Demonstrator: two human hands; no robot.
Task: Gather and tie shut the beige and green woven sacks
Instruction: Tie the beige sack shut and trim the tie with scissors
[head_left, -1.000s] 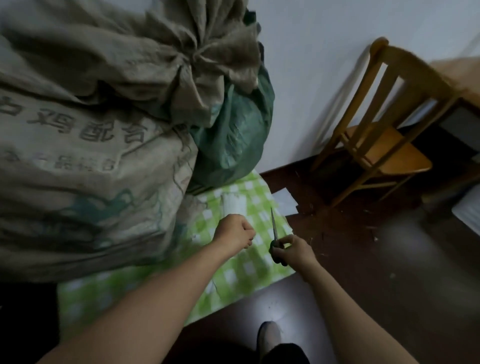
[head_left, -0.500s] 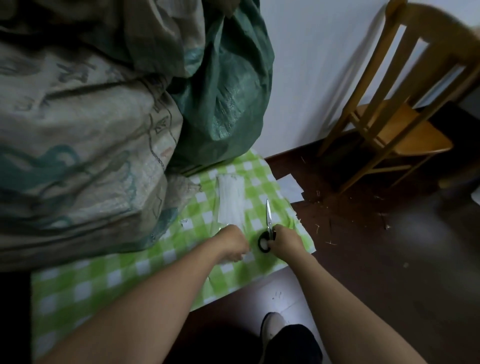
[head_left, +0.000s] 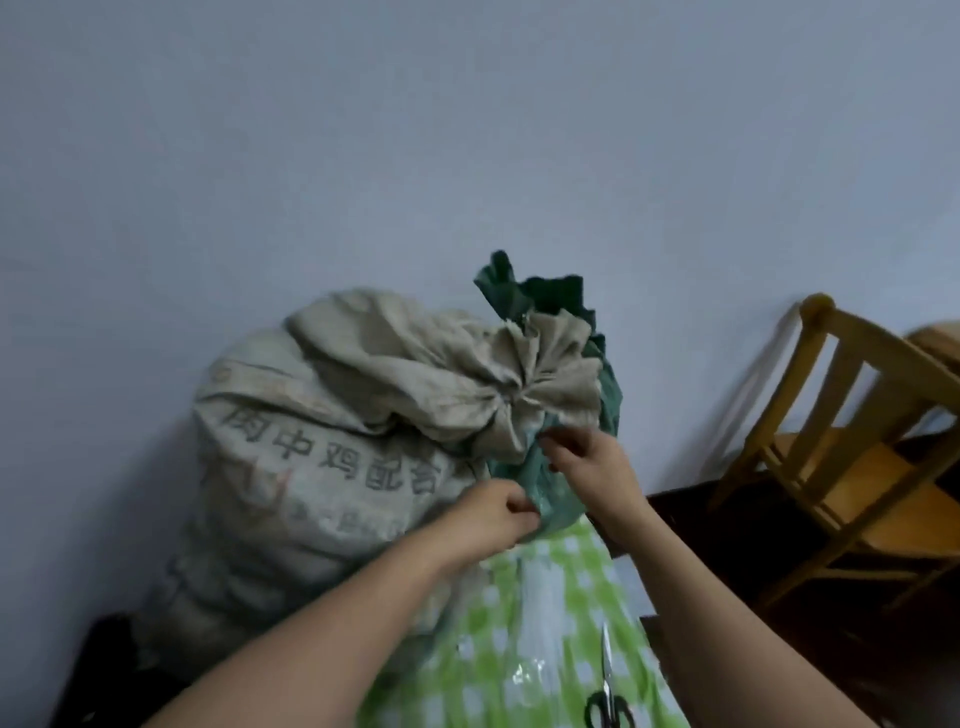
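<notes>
Beige sack (head_left: 322, 467): large, full, centre-left of frame; stands against wall, dark printed characters on side. Mouth gathered into a bunched rosette at its 2 o'clock, pleats fanning out from one pinch point.
Green sack (head_left: 550, 488): behind and right of beige sack, touching it; green fabric sticks up above the rosette at 12 o'clock and hangs below it at 5 o'clock.
Tie on beige neck: cannot tell, cord too small/hidden in folds.
L hand (head_left: 493, 519): clenched, fingertips pinching green fabric at lower edge of green sack, approx 6 o'clock of rosette.
R hand (head_left: 592, 462): fingers curled, gripping green fabric just under the rosette, at its 5 o'clock. Both forearms bare, reaching in from bottom of frame.
Checked cloth (head_left: 561, 649): green/white, spread under sacks, runs to bottom edge.
White strip (head_left: 537, 613): pale plastic-looking length lying on cloth, betw. the forearms.
Scissors (head_left: 608, 696): on cloth at bottom, 6 o'clock of R hand, well apart from it; blades closed, tip to 12 o'clock, dark handles nearest camera.
Chair (head_left: 852, 457): wooden, slatted back, at 3 o'clock of sacks, on dark floor.
Wall (head_left: 467, 130): plain pale, fills upper half.
</notes>
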